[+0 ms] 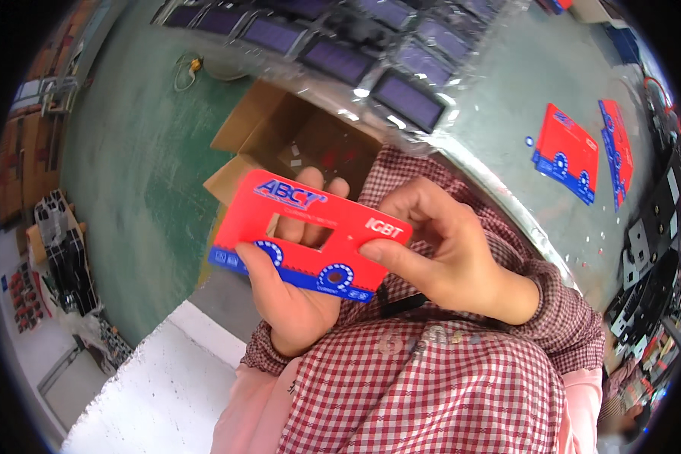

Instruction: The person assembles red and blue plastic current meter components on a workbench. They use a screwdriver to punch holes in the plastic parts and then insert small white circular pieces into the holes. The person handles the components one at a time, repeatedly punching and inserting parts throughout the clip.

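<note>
A red and blue faceplate label (348,246) is held over my lap, tilted, with a rectangular window cut in it and dial rings along its blue lower band. My left hand (299,306) supports it from below; the thumb presses the front near the left dial, and fingers show behind the window. At the upper right corner, my right hand (461,261) pinches the label between thumb and fingers. Some of the right fingers are hidden behind it.
Beyond my hands an open cardboard box (242,125) stands on the green floor. Dark display modules (408,100) lie in clear plastic on the metal table. More red and blue labels (567,151) lie at the right, near black panels (651,234). A white slab (159,378) is at lower left.
</note>
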`<action>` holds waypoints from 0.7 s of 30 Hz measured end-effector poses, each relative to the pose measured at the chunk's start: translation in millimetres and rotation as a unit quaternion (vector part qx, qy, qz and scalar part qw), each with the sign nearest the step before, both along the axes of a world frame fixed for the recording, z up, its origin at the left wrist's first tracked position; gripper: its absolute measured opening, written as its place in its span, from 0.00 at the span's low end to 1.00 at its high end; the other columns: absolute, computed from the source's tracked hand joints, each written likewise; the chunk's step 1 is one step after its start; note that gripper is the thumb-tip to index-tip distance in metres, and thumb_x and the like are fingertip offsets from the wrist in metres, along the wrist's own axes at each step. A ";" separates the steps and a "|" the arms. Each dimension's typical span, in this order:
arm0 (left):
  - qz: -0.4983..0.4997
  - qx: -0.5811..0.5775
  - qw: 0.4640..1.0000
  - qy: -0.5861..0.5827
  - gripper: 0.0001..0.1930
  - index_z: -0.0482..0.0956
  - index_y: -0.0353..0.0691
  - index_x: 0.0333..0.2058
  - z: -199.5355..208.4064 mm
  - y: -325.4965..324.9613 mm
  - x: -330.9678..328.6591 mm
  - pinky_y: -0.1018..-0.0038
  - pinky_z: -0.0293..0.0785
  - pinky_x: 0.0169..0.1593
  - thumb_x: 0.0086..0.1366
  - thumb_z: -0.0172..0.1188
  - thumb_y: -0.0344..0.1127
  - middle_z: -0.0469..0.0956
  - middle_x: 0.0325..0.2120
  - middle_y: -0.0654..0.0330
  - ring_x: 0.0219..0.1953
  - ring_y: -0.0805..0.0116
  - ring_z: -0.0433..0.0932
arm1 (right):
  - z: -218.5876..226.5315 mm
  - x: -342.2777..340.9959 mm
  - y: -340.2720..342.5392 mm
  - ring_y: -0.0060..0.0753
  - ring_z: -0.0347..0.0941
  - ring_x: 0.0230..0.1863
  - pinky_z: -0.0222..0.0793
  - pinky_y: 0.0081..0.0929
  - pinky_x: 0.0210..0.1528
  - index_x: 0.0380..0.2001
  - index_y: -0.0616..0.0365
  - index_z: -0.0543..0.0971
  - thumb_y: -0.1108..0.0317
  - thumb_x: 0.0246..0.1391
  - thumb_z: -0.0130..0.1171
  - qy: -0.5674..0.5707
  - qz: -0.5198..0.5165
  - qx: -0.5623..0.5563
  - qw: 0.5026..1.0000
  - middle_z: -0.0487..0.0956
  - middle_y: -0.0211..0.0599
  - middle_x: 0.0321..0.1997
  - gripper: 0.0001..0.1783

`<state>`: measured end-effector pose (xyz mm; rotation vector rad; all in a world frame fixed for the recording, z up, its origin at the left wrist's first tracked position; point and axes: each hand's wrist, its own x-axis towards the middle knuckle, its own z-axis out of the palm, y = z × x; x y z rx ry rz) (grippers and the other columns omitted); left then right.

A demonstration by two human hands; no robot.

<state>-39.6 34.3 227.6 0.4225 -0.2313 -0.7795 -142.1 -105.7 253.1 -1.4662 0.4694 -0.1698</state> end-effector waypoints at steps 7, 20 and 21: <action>-0.292 0.185 0.901 -0.260 0.21 0.64 0.29 0.57 37.0 -45.6 -17.4 0.69 0.67 0.54 0.69 0.48 0.34 0.72 0.48 0.53 0.50 0.68 0.72 | 22.5 -82.5 -32.3 0.15 0.74 0.37 0.73 0.15 0.38 0.43 0.66 0.71 0.77 0.56 0.58 -0.018 -0.159 0.076 0.984 0.77 0.33 0.39 0.12; -0.452 0.336 0.815 -0.139 0.17 0.64 0.33 0.54 25.3 -154.4 -91.1 0.71 0.77 0.45 0.72 0.45 0.37 0.75 0.45 0.54 0.44 0.64 0.79 | -3.4 -180.0 -106.5 0.15 0.67 0.34 0.64 0.16 0.37 0.33 0.64 0.71 0.72 0.57 0.58 0.103 -0.366 -0.308 0.872 0.73 0.25 0.30 0.07; -0.459 0.342 0.802 -0.174 0.17 0.64 0.33 0.54 30.6 -159.8 -90.7 0.72 0.77 0.44 0.72 0.45 0.37 0.76 0.44 0.54 0.43 0.64 0.79 | 2.4 -181.3 -108.2 0.15 0.68 0.33 0.65 0.15 0.37 0.33 0.63 0.72 0.71 0.57 0.59 0.097 -0.394 -0.206 0.890 0.75 0.25 0.31 0.07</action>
